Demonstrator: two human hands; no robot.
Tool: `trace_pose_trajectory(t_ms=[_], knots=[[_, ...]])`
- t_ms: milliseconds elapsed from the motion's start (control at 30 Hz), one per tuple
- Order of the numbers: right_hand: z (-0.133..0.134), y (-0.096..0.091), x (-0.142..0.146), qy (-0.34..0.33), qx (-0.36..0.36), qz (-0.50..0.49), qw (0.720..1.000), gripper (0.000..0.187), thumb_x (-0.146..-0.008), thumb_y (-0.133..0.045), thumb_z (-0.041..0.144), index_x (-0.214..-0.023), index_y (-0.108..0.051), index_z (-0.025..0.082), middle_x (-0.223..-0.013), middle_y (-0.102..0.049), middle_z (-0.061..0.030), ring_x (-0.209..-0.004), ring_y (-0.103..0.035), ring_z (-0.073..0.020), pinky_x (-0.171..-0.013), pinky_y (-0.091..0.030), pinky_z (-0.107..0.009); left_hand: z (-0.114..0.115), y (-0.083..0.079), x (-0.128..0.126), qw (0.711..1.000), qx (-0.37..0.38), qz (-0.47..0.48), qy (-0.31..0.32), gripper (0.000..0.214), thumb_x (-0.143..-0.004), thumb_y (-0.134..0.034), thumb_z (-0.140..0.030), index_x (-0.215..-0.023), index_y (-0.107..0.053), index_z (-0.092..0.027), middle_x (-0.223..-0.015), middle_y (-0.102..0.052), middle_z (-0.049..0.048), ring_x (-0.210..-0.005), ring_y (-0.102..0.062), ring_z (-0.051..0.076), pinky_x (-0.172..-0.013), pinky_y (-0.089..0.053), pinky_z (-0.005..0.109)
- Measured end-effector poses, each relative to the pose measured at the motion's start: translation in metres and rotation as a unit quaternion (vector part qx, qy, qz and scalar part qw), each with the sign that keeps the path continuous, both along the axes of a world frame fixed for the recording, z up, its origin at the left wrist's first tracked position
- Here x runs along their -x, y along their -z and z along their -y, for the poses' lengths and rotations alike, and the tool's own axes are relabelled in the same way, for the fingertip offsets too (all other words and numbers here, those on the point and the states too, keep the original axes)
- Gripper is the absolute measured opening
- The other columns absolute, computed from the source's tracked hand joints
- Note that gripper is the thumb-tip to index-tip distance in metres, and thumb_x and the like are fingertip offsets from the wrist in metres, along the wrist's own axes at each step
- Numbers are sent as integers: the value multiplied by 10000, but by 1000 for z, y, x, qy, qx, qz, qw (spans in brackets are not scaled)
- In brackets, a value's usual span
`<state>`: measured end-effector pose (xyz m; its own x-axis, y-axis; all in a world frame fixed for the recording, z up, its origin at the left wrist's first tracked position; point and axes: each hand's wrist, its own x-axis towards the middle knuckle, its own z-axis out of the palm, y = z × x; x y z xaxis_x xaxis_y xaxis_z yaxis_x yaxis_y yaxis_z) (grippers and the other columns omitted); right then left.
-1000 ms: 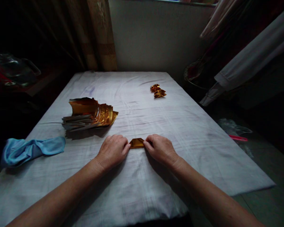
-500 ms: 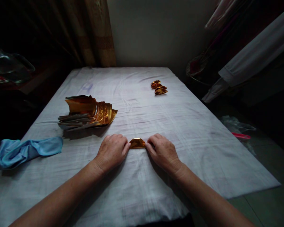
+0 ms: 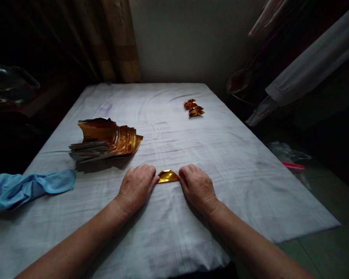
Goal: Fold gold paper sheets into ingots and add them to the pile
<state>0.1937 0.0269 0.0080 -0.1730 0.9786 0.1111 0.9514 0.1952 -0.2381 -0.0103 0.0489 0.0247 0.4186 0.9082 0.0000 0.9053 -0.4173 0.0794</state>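
A small folded piece of gold foil paper (image 3: 168, 176) lies on the white cloth-covered table (image 3: 174, 131) near its front. My left hand (image 3: 136, 186) presses on the piece's left end with curled fingers. My right hand (image 3: 196, 186) holds its right end the same way. Both hands rest on the cloth. Left of centre sits a stack of gold foil sheets (image 3: 104, 140), its top sheets curling up. Far right on the cloth lie a few folded gold pieces (image 3: 193, 108) close together.
A crumpled blue cloth (image 3: 29, 186) lies at the table's left edge. Curtains hang behind the table at the back left. Clothes hang at the right, above a floor with a clear bag and something pink (image 3: 292, 166). A clear container (image 3: 11, 83) sits in the dark at far left.
My hands have stayed on the two ends of the gold piece, with its fold looking slightly tighter. The view has shifted a little.
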Motion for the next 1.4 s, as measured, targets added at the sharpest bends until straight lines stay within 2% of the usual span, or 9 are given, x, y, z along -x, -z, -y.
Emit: trace_pose_trajectory(t_ms=[133,233,300,500,600,800,1100,1267,1400], knots=[[-2,6,-1,-33,-23,-3,999,160,-985,-532,216,-994,-690,233,-941,-676,-55,-854,-596,-197,-735,-401,-287,2,14,7,993,-65,51,81,98,-964,-586,-218,-1010,-669,-240,-912,-688,29,-841,-622,215,-721,-413,323],[-4,9,-1,-109,-71,-27,991,255,-972,-564,184,-1149,-702,303,-1192,-685,-64,-1064,-602,-217,-881,-423,-322,3,22,12,975,-132,89,156,181,-974,-572,-192,-1088,-687,-273,-1038,-720,27,-915,-629,208,-777,-440,329],[-3,8,-1,-161,-89,-27,983,293,-970,-578,209,-1206,-692,340,-1342,-634,-60,-1228,-543,-250,-988,-398,-381,4,23,15,969,-146,90,178,213,-984,-550,-189,-1134,-686,-253,-1089,-728,45,-933,-633,208,-800,-462,341],[11,1,-5,-236,-17,-5,972,465,-987,-525,332,-1449,-506,280,-1547,-450,-63,-1459,-320,-299,-1174,-227,-509,8,19,21,966,-141,88,199,246,-984,-534,-203,-1173,-692,-189,-1129,-739,71,-932,-633,223,-824,-510,371],[17,0,-10,-233,16,0,972,532,-982,-525,358,-1501,-430,284,-1565,-421,-41,-1486,-270,-301,-1194,-191,-547,9,18,25,967,-127,101,197,283,-993,-512,-221,-1218,-683,-200,-1156,-737,75,-941,-629,226,-836,-518,382],[24,3,-25,-189,48,15,981,558,-994,-498,366,-1527,-382,244,-1574,-389,-46,-1483,-289,-293,-1193,-222,-560,7,19,29,970,-114,90,197,296,-988,-526,-221,-1246,-671,-234,-1182,-736,52,-932,-615,231,-812,-519,382],[29,5,-30,-142,15,41,989,522,-990,-508,340,-1499,-438,248,-1563,-409,-90,-1457,-341,-317,-1161,-277,-567,11,8,25,976,-86,93,178,306,-910,-583,-210,-1194,-692,-237,-1186,-727,61,-961,-616,242,-848,-496,389],[22,8,-25,-111,-19,11,994,434,-956,-549,301,-1380,-581,215,-1485,-514,-140,-1404,-415,-323,-1123,-337,-541,3,5,18,978,-72,85,175,140,-931,-624,-297,-1021,-714,-238,-1019,-758,40,-860,-639,213,-785,-470,341],[14,9,-21,-111,-50,-30,992,412,-896,-631,266,-1304,-636,205,-1425,-570,-134,-1344,-475,-322,-1093,-386,-488,-4,8,16,977,-77,86,179,190,-977,-533,-267,-890,-688,-201,-827,-729,47,-773,-637,199,-741,-458,310]])
